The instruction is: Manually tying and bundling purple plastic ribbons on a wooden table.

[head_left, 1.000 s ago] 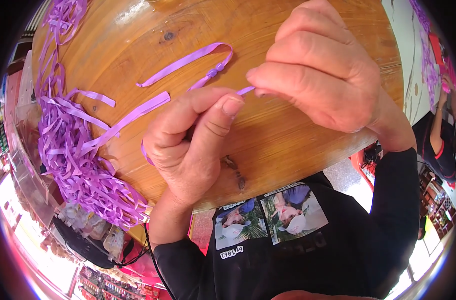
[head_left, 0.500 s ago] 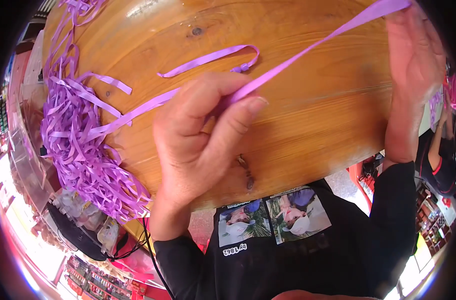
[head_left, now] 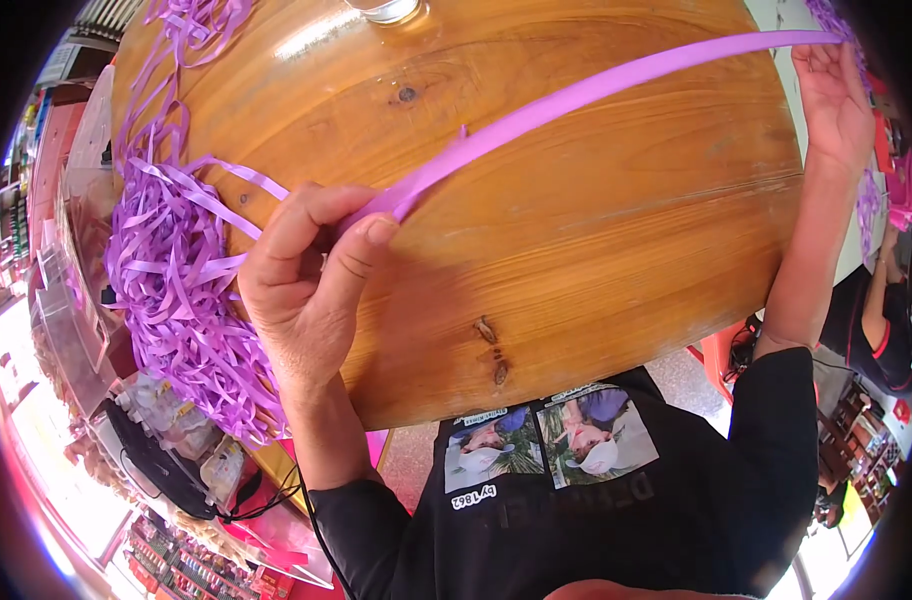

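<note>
A flat purple ribbon (head_left: 596, 88) stretches in a gentle arc above the wooden table (head_left: 596, 240). My left hand (head_left: 311, 275) is closed around it, thumb and fingers pinching it at the left part of the table. Far off to the right, my right hand (head_left: 836, 105) pinches the ribbon near its visible end, beyond the table's right edge. Beside my left hand lies a large tangled heap of purple ribbons (head_left: 181, 290), and a strand runs from it toward that hand. A small purple tip shows just above the stretched ribbon; the rest is hidden.
More loose purple ribbon (head_left: 201, 25) lies at the table's far left. A clear glass object (head_left: 391, 10) stands at the far edge. Clear plastic bags (head_left: 166, 415) and a black cable (head_left: 311, 520) are at the lower left. Another person's arm (head_left: 876, 300) shows at the right.
My left hand has moved left toward the heap, and my right hand has shifted outward and slightly down. A longer span of ribbon now stretches between them. The glass object has come into view.
</note>
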Motion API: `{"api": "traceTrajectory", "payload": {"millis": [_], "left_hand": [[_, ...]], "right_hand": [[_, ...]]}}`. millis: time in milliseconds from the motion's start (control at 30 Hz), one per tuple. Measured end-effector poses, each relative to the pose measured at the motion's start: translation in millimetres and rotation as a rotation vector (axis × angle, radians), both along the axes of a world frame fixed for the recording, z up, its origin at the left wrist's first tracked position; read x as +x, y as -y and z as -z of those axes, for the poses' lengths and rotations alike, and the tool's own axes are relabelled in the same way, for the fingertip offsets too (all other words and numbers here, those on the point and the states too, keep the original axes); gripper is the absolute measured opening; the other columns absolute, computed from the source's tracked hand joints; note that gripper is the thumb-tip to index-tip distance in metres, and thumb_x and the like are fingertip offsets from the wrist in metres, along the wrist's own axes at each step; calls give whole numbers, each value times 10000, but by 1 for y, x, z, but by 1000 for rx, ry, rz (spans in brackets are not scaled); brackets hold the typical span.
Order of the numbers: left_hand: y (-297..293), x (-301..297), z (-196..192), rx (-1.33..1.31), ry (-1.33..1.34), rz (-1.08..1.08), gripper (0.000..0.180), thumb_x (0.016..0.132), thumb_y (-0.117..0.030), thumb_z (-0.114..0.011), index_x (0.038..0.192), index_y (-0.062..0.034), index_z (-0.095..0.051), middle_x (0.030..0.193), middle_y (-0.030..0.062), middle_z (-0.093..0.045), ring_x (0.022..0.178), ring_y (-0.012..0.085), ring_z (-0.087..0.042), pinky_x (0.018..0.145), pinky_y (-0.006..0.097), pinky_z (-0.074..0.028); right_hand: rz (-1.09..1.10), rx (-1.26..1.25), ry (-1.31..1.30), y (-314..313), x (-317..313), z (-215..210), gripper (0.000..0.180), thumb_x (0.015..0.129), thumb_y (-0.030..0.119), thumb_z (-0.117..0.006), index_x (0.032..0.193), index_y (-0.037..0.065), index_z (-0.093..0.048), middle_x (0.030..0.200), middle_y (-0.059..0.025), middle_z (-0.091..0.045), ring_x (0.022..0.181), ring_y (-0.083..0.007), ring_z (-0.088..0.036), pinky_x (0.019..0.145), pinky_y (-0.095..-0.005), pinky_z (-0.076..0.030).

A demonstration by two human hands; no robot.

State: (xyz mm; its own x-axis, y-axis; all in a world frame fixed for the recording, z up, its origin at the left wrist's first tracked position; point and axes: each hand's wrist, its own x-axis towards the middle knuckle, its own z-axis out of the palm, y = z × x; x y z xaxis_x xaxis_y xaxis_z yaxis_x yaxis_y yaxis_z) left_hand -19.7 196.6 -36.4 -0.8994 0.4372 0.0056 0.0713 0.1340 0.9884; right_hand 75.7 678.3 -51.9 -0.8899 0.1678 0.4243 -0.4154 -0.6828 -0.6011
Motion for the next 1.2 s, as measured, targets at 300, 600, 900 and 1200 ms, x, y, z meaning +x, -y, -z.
{"api": "traceTrajectory", "payload": {"millis": [300, 600, 900, 1200], "left_hand": [[27, -3, 8, -65, 58, -84, 147, 786, 30, -668, 926, 38, -626, 804, -9, -560, 736, 55, -506, 665, 170, -390], [23, 1, 8, -90, -106, -22, 118, 774, -7, -687, 880, 32, -649, 740, 2, -563, 684, 64, -490, 614, 184, -372], [6, 17, -1, -79, -213, 245, 146, 775, -81, -694, 835, 41, -641, 691, 40, -553, 623, 117, -479, 557, 246, -359], [29, 14, 8, 62, -229, -41, 155, 781, -113, -656, 731, 23, -601, 613, 10, -481, 554, 90, -402, 505, 230, -279]], "right_hand": [[1005, -28, 529, 30, -25, -2, 107, 884, 39, -553, 943, -51, -562, 869, -104, -572, 871, -194, -542, 864, -364, -438], [948, 1499, 288, 175, -37, -11, 442, 766, 104, -670, 1186, 27, -556, 1175, -111, -550, 1102, -239, -507, 968, -354, -376], [494, 1351, -594, 288, -49, 3, 354, 696, 184, -688, 1003, 17, -638, 882, -40, -583, 769, -186, -560, 670, -315, -418], [522, 1322, -561, 252, -36, -12, 169, 747, 95, -663, 890, 5, -646, 776, -29, -566, 679, -185, -536, 625, -314, -416]]}}
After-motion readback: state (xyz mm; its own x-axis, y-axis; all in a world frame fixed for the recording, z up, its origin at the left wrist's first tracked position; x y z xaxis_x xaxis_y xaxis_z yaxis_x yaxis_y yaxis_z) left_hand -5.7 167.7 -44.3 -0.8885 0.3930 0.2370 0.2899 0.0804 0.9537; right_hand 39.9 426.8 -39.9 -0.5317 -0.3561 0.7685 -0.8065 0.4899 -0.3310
